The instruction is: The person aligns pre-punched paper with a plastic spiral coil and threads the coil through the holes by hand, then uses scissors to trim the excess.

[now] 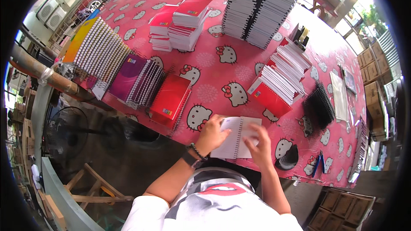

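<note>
Two bare hands rest on an open spiral notebook [236,137] at the near edge of the counter [214,66], which is covered in a pink cloth printed with white cartoon cats. Left hand [212,134] lies flat across the notebook's left page, fingers spread, its grip open and pressing down rather than clasping; a dark watch and a beaded bracelet [193,154] sit on that wrist. Right hand [260,141] covers the lower right page with fingers curled over the paper, though whether its grip pinches a sheet cannot be told. The notebook's wire spine runs between the two hands, and the pages are blank white.

Just right of the right hand lies a black rounded object [287,159], and farther right a blue pair of scissors [317,164]. Left of the left hand, a red notebook stack [170,99] leans near the counter's edge, with a purple-covered stack [136,79] beside it and a fanned row of spiral notebooks with a yellow cover [95,49] beyond that. To the right, a slanting pile of red-covered notebooks [280,81] stands next to a bundle of black wire spirals [317,109]. Farther back sit short red-and-white stacks [182,21], and at the far end a tall double stack of black-bound notebooks [259,6]. Below the counter on the left stands a floor fan [66,134].
</note>
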`<state>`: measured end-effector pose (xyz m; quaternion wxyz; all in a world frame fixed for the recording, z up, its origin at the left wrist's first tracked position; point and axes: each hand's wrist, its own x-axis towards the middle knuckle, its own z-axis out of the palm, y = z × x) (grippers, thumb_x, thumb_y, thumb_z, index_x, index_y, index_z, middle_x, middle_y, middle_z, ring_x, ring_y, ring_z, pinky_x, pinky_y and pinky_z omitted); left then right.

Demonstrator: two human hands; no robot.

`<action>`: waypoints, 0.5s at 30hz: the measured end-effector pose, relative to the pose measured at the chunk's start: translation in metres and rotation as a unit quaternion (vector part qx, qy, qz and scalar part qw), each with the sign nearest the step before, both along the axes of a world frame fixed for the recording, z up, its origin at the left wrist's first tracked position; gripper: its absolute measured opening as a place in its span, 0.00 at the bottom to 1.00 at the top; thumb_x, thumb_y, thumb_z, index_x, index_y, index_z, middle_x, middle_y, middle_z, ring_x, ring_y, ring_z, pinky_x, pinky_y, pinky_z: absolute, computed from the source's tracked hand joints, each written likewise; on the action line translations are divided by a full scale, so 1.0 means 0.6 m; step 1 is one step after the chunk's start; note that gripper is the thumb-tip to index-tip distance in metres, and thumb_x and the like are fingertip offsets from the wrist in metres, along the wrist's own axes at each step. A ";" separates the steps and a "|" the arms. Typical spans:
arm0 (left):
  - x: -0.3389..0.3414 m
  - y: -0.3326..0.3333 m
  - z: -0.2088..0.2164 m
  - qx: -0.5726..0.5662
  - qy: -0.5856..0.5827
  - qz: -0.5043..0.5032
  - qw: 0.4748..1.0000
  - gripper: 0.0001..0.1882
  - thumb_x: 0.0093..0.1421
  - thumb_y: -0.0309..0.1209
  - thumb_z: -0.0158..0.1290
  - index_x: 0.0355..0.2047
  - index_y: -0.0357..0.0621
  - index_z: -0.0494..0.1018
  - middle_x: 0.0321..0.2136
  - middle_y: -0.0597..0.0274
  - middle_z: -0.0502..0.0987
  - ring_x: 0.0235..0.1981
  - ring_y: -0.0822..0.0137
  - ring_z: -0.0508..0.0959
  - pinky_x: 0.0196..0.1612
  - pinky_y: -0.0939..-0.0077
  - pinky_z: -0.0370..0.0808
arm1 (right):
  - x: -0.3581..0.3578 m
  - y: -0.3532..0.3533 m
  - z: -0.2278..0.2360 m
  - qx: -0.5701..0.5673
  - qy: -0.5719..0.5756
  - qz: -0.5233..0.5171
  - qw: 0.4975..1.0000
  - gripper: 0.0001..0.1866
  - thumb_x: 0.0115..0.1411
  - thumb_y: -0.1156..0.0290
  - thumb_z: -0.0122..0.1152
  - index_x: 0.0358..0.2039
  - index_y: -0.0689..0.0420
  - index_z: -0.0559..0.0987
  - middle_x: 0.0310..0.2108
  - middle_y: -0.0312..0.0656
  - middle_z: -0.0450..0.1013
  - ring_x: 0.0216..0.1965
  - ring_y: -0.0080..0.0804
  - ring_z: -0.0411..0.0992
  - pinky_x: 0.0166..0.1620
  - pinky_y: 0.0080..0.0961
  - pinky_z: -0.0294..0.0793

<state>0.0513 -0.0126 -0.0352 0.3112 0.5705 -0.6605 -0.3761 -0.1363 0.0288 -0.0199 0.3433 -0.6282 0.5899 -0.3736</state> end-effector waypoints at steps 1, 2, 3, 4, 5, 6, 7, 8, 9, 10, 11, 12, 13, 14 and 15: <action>0.007 0.001 0.018 0.066 0.076 0.033 0.994 0.17 0.48 0.29 0.60 0.39 0.37 0.73 0.33 0.52 0.78 0.36 0.55 0.78 0.41 0.69 0.73 | -0.002 -0.016 0.009 -0.073 0.116 -0.043 0.990 0.23 0.49 0.77 0.63 0.47 0.61 0.70 0.46 0.43 0.68 0.49 0.33 0.66 0.47 0.24 0.69; 0.013 -0.001 0.015 0.069 0.164 0.028 0.984 0.17 0.49 0.30 0.61 0.39 0.37 0.73 0.31 0.55 0.78 0.35 0.57 0.78 0.41 0.71 0.73 | -0.011 -0.028 0.014 -0.061 0.101 -0.090 0.989 0.27 0.49 0.74 0.64 0.50 0.62 0.67 0.47 0.48 0.68 0.50 0.42 0.63 0.53 0.36 0.60; 0.020 -0.002 0.008 0.071 0.251 0.023 0.965 0.17 0.49 0.30 0.61 0.39 0.38 0.73 0.30 0.57 0.78 0.34 0.60 0.78 0.40 0.72 0.72 | -0.025 -0.039 0.003 -0.040 0.048 -0.103 0.993 0.26 0.52 0.71 0.61 0.51 0.63 0.67 0.48 0.47 0.68 0.49 0.40 0.65 0.52 0.36 0.62; 0.028 -0.009 0.010 0.068 0.333 0.017 0.940 0.17 0.50 0.31 0.61 0.39 0.38 0.73 0.28 0.60 0.78 0.32 0.63 0.78 0.40 0.74 0.72 | -0.026 -0.051 0.006 -0.024 -0.008 -0.117 0.993 0.25 0.55 0.68 0.59 0.51 0.63 0.67 0.48 0.46 0.68 0.49 0.39 0.66 0.50 0.36 0.64; 0.036 -0.012 0.018 0.080 0.345 0.000 0.935 0.15 0.53 0.31 0.60 0.39 0.39 0.74 0.32 0.65 0.76 0.35 0.74 0.74 0.41 0.78 0.71 | -0.030 -0.049 0.015 0.058 -0.173 -0.076 0.980 0.24 0.56 0.66 0.57 0.51 0.64 0.67 0.48 0.46 0.68 0.48 0.37 0.67 0.49 0.34 0.65; 0.035 -0.010 0.018 0.051 0.324 0.020 0.945 0.14 0.53 0.30 0.59 0.39 0.39 0.74 0.34 0.64 0.76 0.36 0.74 0.74 0.42 0.78 0.70 | -0.033 -0.042 0.029 0.138 -0.332 -0.030 0.933 0.24 0.58 0.64 0.55 0.51 0.64 0.66 0.48 0.45 0.68 0.47 0.36 0.68 0.49 0.33 0.66; 0.034 -0.010 0.019 0.017 0.302 0.043 0.952 0.13 0.54 0.30 0.58 0.39 0.39 0.74 0.37 0.63 0.75 0.38 0.74 0.73 0.43 0.78 0.70 | -0.031 -0.043 0.044 0.211 -0.478 0.021 0.852 0.24 0.60 0.62 0.54 0.51 0.65 0.66 0.47 0.45 0.68 0.47 0.35 0.69 0.48 0.31 0.67; 0.034 -0.011 0.019 -0.018 0.280 0.068 0.958 0.12 0.54 0.29 0.58 0.38 0.39 0.74 0.39 0.63 0.74 0.40 0.74 0.73 0.44 0.78 0.69 | -0.025 -0.042 0.037 0.165 -0.557 0.147 0.801 0.23 0.63 0.61 0.48 0.51 0.65 0.66 0.47 0.44 0.69 0.44 0.31 0.71 0.45 0.25 0.69; 0.032 -0.015 0.006 -0.055 0.257 0.082 0.961 0.12 0.55 0.29 0.57 0.39 0.39 0.74 0.40 0.62 0.73 0.41 0.73 0.72 0.45 0.78 0.68 | -0.015 -0.048 0.043 0.163 -0.521 0.177 0.819 0.22 0.62 0.63 0.50 0.51 0.65 0.66 0.45 0.43 0.70 0.43 0.29 0.71 0.45 0.23 0.69; 0.027 -0.016 -0.022 -0.086 0.234 0.101 0.963 0.13 0.55 0.30 0.56 0.41 0.40 0.73 0.42 0.62 0.72 0.42 0.73 0.71 0.47 0.78 0.67 | -0.003 -0.052 0.044 0.165 -0.484 0.207 0.834 0.21 0.62 0.64 0.52 0.51 0.64 0.66 0.44 0.42 0.70 0.43 0.28 0.71 0.44 0.21 0.69; 0.025 -0.011 -0.024 -0.093 0.263 0.097 0.955 0.15 0.56 0.31 0.56 0.43 0.40 0.71 0.42 0.63 0.71 0.42 0.73 0.71 0.47 0.79 0.67 | 0.018 -0.056 0.043 0.138 -0.419 0.173 0.881 0.20 0.61 0.66 0.53 0.51 0.64 0.67 0.43 0.41 0.71 0.42 0.27 0.71 0.43 0.20 0.69; 0.022 -0.005 -0.027 -0.099 0.294 0.093 0.946 0.17 0.57 0.31 0.55 0.45 0.41 0.69 0.43 0.63 0.70 0.43 0.73 0.71 0.48 0.79 0.66 | 0.043 -0.061 0.041 0.108 -0.350 0.140 0.920 0.20 0.60 0.69 0.55 0.50 0.63 0.67 0.42 0.40 0.71 0.40 0.25 0.71 0.43 0.19 0.69; 0.017 -0.001 -0.018 -0.079 0.378 0.065 0.920 0.20 0.58 0.32 0.54 0.49 0.41 0.65 0.43 0.65 0.70 0.42 0.74 0.71 0.48 0.80 0.67 | 0.059 -0.066 0.032 0.077 -0.280 0.104 0.951 0.19 0.60 0.71 0.56 0.50 0.63 0.68 0.41 0.39 0.72 0.39 0.23 0.71 0.42 0.18 0.69; 0.016 -0.001 -0.004 -0.067 0.459 0.033 0.885 0.23 0.59 0.33 0.54 0.52 0.42 0.61 0.43 0.67 0.69 0.42 0.75 0.71 0.47 0.80 0.67 | 0.069 -0.067 0.018 0.105 -0.323 0.106 0.935 0.17 0.56 0.75 0.60 0.46 0.63 0.71 0.36 0.36 0.73 0.36 0.20 0.70 0.41 0.16 0.68; 0.021 -0.001 -0.015 -0.077 0.442 0.056 0.892 0.23 0.61 0.36 0.51 0.53 0.42 0.60 0.44 0.67 0.69 0.41 0.75 0.71 0.46 0.81 0.68 | 0.066 -0.062 0.016 0.115 -0.262 0.111 0.952 0.15 0.56 0.75 0.60 0.44 0.63 0.72 0.34 0.35 0.73 0.35 0.19 0.70 0.41 0.16 0.68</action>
